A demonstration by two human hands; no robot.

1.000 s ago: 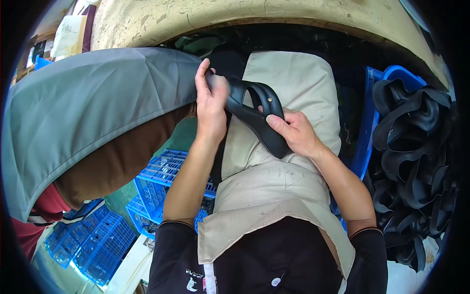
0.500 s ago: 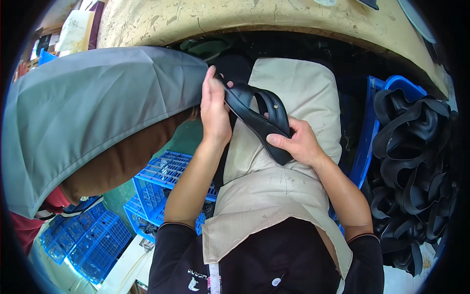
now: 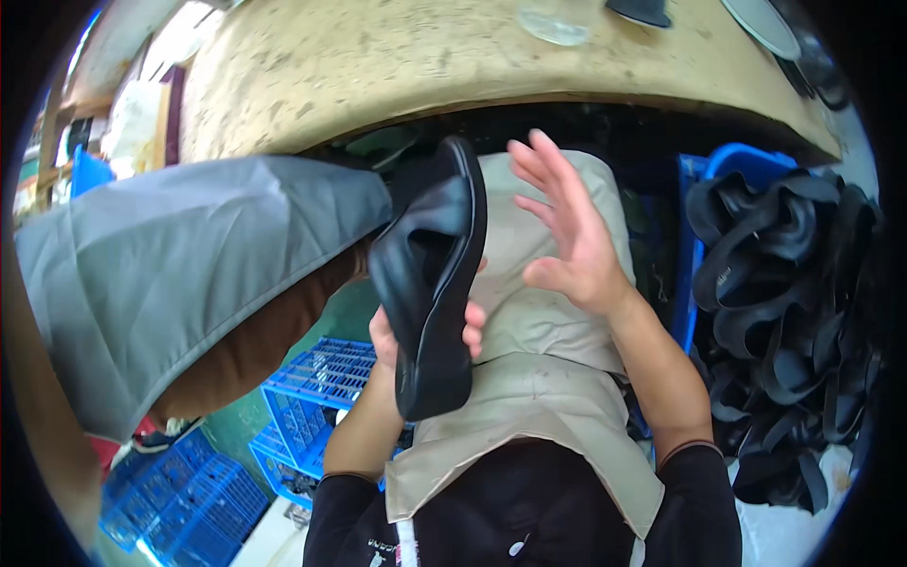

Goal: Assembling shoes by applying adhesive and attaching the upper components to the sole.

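A black sandal point(image 3: 452, 283) with wide crossed straps stands nearly upright on edge over my lap, its strap side facing left. My left hand point(image 3: 385, 335) grips it from behind and below; the fingertips show on its right side and the palm is hidden by it. To the right of the sandal, my right hand point(image 3: 573, 231) is raised in the air with the fingers apart. It touches nothing. Beneath both hands lies the beige apron point(image 3: 515, 317) that covers my lap.
A worn cream worktable point(image 3: 397, 71) curves across the far side, with a clear dish point(image 3: 553, 24) on it. At right, black strap parts point(image 3: 770, 274) pile up by a blue crate point(image 3: 694, 246). A person in a grey apron point(image 3: 208, 255) sits at left, above blue baskets point(image 3: 203, 491).
My right hand has let go of the sandal and moved up, opening. The sandal has turned upright and shifted left, now held in my left hand alone. The view has tilted slightly.
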